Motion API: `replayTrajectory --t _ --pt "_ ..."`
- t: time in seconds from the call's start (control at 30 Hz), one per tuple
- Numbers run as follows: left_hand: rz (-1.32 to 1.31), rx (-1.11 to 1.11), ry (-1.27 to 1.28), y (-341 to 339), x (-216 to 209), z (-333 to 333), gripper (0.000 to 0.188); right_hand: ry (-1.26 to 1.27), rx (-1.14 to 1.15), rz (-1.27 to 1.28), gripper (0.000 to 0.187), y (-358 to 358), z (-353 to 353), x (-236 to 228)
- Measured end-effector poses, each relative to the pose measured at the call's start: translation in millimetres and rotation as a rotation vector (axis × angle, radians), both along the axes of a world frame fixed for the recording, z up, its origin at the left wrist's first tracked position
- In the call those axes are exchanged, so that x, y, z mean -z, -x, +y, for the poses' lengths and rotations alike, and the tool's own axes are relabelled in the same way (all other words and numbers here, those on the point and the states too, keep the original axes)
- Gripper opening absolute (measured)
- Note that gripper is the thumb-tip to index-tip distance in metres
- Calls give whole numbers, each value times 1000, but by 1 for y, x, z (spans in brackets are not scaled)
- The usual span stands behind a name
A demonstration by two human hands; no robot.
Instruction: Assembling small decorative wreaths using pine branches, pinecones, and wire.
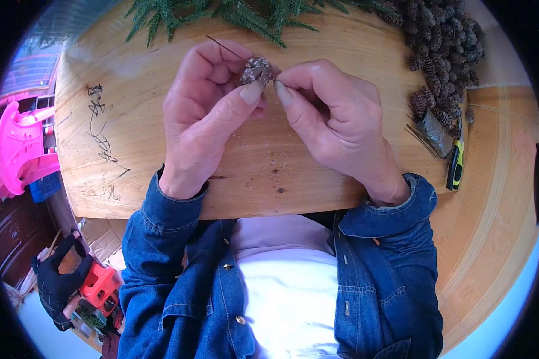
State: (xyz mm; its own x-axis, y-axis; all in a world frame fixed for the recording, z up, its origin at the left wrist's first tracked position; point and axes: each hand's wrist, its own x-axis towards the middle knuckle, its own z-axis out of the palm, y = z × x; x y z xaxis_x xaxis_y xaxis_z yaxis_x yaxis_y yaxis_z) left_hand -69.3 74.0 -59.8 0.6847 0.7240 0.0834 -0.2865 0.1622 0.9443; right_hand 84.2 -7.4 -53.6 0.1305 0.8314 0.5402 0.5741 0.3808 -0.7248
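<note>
Above the wooden table (263, 173), my left hand (194, 113) grips a small brown pine cone (256, 72) with pale-tipped scales between thumb and fingers. A thin dark wire (224, 46) sticks out from the cone toward the upper left. My right hand (338, 116) is closed in a pinch at the cone's right side, thumb against forefinger. What sits between those fingertips is too small and covered to make out; it may be the wire's other end.
Green fir branches (239, 15) lie along the far edge. Pine cones (443, 48) are heaped at the far right, near thin dark wires (422, 140) and a yellow-and-black-handled tool (456, 164). Left of the table stands a pink plastic chair (18, 149); another person (60, 281) is at lower left.
</note>
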Motion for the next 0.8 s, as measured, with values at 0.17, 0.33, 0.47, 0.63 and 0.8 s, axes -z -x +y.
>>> replayTrajectory --t 0.17,0.33,0.47,0.63,0.8 --pt "63 21 67 -1 -3 2 20 -25 -14 -48 9 0 2 2" --pt "-47 -37 144 -4 2 6 19 -30 -31 -56 9 1 1 1" --pt "-165 13 241 -3 4 12 17 10 -29 -62 9 3 0 -1" --pt "-237 84 382 0 4 14 18 9 -50 -46 9 4 -1 -1" --pt "-278 172 493 1 8 17 21 13 -71 -25 8 4 -2 2"
